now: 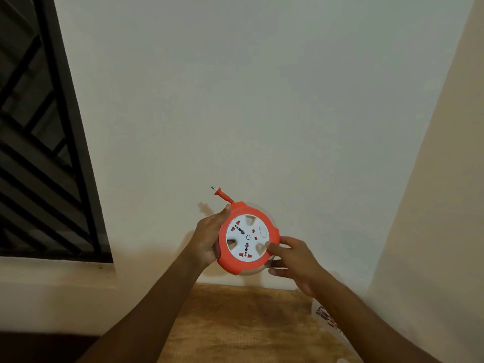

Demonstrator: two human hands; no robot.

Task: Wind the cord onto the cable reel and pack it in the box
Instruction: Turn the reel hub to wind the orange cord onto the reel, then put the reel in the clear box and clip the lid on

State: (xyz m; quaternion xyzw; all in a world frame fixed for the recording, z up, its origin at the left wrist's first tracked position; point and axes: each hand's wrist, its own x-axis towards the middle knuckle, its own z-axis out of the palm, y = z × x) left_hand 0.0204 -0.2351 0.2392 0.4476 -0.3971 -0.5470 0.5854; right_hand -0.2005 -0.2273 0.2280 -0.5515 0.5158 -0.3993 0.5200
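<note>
A round orange cable reel with a white socket face [248, 238] is held above the wooden table's far edge [235, 323], left hand [209, 238] gripping its rim, right hand [293, 260] pinching the opposite side, orange plug [222, 193] jutting toward the bare wall [262, 87], printed box [328, 319] at right.

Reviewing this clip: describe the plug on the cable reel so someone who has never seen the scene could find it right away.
Start at the pale wall above the wooden table, where the left hand and right hand hold a round orange cable reel with a white socket face. The plug juts up and left from the reel's top edge. It is the only slim orange stub ending in a metal pin.
</note>
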